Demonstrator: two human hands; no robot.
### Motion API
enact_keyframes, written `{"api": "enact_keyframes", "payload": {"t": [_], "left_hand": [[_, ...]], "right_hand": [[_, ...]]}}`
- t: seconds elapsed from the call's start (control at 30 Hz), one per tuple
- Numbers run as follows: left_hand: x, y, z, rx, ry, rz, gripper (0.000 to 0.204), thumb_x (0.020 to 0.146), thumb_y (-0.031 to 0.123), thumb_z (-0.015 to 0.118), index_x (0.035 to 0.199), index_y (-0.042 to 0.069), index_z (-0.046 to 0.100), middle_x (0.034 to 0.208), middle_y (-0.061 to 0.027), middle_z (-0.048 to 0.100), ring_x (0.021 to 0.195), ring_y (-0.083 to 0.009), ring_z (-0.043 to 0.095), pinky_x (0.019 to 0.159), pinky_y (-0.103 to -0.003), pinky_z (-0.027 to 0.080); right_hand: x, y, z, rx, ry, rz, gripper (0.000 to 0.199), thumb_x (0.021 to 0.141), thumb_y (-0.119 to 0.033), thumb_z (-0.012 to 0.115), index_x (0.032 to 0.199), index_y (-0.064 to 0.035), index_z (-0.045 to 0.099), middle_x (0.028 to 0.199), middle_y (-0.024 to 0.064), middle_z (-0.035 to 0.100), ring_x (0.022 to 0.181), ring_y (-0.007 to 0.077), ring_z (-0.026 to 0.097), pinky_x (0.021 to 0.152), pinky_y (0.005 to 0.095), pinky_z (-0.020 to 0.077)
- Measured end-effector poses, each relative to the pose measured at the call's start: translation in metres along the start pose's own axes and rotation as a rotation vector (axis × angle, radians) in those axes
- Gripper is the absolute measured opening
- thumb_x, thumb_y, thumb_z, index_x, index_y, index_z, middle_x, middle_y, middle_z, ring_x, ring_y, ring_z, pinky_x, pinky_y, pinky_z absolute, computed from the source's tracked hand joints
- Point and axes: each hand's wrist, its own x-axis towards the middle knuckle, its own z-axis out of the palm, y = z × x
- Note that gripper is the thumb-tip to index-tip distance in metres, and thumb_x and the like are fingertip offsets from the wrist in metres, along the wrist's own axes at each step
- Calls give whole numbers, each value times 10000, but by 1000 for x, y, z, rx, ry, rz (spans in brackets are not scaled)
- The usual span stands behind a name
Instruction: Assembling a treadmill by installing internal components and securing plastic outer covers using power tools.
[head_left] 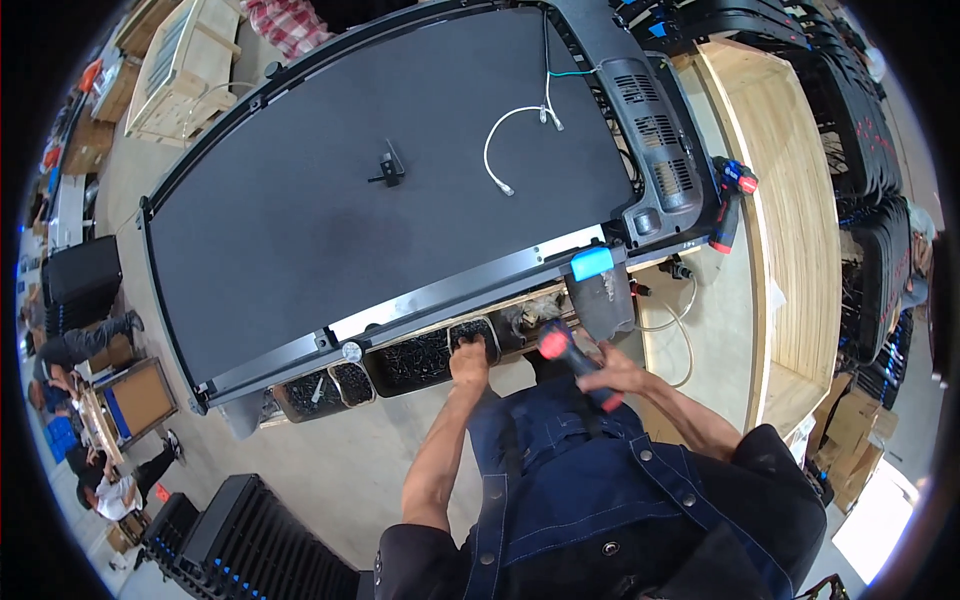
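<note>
My left hand (468, 364) dips its curled fingers into a small bin of dark screws (476, 328) below the near rail of a treadmill. What the fingertips pinch is hidden among the screws. Near my waist, my right hand (616, 370) is wrapped round a red-and-black cordless driver (578, 366), which points up and to the left. Beyond both hands lies the treadmill with its black belt (300, 190). Along its near side runs a metal side rail (430, 296). A small black bracket (390, 172) rests on the belt.
Other hardware bins (412, 366) line up to the left. White cables (492, 150) lie across the belt. A second cordless driver (733, 205) is beside the motor cover (650, 130). A wooden crate (790, 230) stands right; stacked black frames (250, 535) are lower left. Co-workers are far left.
</note>
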Motion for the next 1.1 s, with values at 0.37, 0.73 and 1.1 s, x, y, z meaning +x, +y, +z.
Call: {"api": "enact_keyframes", "payload": {"t": [0.37, 0.73, 1.1], "left_hand": [[-14, -11, -5, -410, 235, -138, 159, 905, 87, 593, 1014, 82, 709, 914, -224, 718, 885, -418, 710, 781, -509, 569], [-74, 29, -86, -1930, 56, -304, 273, 999, 82, 632, 1241, -45, 627, 994, -87, 683, 859, -177, 688, 803, -294, 605], [-117, 58, -171, -2310, -133, 149, 311, 973, 148, 691, 1214, -33, 616, 947, -69, 649, 890, -170, 634, 812, -291, 572]], "right_hand": [[-46, -104, -9, -392, -170, -188, 569, 808, -352, 755, 1262, -46, 597, 915, 217, 705, 871, 382, 671, 830, 451, 521], [-82, -161, -3, -168, -80, -321, 447, 779, -194, 827, 1127, 26, 651, 953, 110, 719, 853, 154, 645, 852, 335, 543], [-90, -196, 3, -91, -96, -482, 517, 754, -161, 856, 1181, 12, 622, 990, 59, 700, 922, 135, 645, 909, 313, 530]]}}
